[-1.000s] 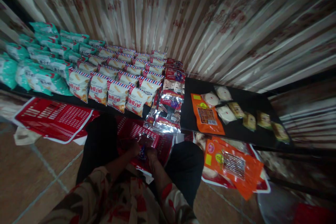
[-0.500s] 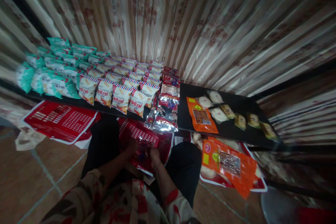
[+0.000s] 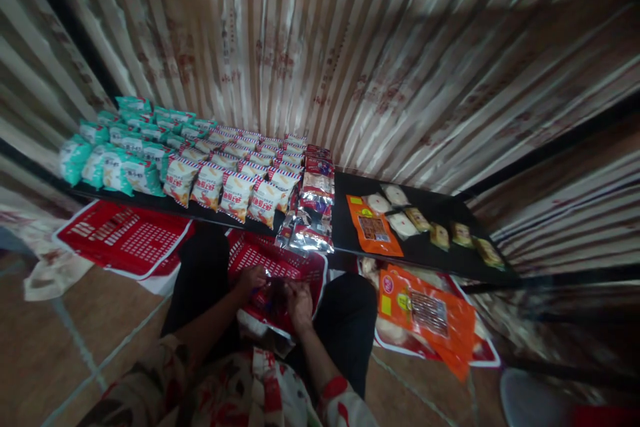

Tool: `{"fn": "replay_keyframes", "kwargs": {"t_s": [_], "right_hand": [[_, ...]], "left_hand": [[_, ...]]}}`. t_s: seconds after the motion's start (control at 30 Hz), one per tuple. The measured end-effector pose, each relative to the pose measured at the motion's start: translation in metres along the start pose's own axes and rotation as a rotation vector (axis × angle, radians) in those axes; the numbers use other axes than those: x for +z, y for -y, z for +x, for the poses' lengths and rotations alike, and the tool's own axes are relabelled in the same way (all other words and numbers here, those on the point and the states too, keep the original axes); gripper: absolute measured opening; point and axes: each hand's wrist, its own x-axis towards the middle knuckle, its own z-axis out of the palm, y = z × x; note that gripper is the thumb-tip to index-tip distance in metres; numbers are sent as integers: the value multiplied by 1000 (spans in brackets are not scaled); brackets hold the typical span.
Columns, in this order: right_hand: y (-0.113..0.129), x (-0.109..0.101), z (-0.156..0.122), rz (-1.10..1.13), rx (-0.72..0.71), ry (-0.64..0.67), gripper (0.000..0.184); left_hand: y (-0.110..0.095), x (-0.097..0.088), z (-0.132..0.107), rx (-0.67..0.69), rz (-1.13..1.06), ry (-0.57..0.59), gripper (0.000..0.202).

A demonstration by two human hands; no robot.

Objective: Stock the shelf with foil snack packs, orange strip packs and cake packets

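Observation:
Between my knees stands a red basket (image 3: pixel 250 250) with a pale rim. Over it, my left hand (image 3: pixel 253 277) and my right hand (image 3: pixel 299 301) are both closed on a dark, shiny snack packet (image 3: pixel 275 290), one hand at each side. Its print is too dim to read. On the board just beyond the basket lies a column of red and silver foil packets (image 3: pixel 313 230). Left of that column, white snack bags (image 3: pixel 237 195) with striped tops stand in rows.
Teal bags (image 3: pixel 120 170) crowd the left end of the black board (image 3: pixel 345 233). An orange packet (image 3: pixel 373 227), round white packs (image 3: pixel 401 225) and small yellow packs (image 3: pixel 440 236) lie to the right. Below are another red basket (image 3: pixel 137 233) and larger orange packets (image 3: pixel 430 313).
My hands have risen slightly over the basket, and the dark packet now spans the gap between them. The whole view has shifted a little.

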Motion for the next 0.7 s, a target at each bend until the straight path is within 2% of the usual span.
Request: {"fn": "replay_keyframes", "kwargs": {"t_s": [0.07,0.27,0.37,0.5,0.7], "right_hand": [[5,-5,-4,-173,-147,-51,22],[24,-23,-15,-370,-447,-101,23],[30,-31,-16,-385,-498,-79,22],[30,-36,-16,-254,-539,-10,25],[32,-39,-18,-6,-461,31,32]], "left_hand": [[-3,-2,-5,-9,-91,-26,30],[-12,-5,-17,15,-306,-26,29],[-17,-6,-23,22,-391,-15,21],[-23,-5,-32,22,-461,31,15],[-26,-3,-41,-11,-604,86,16]]}}
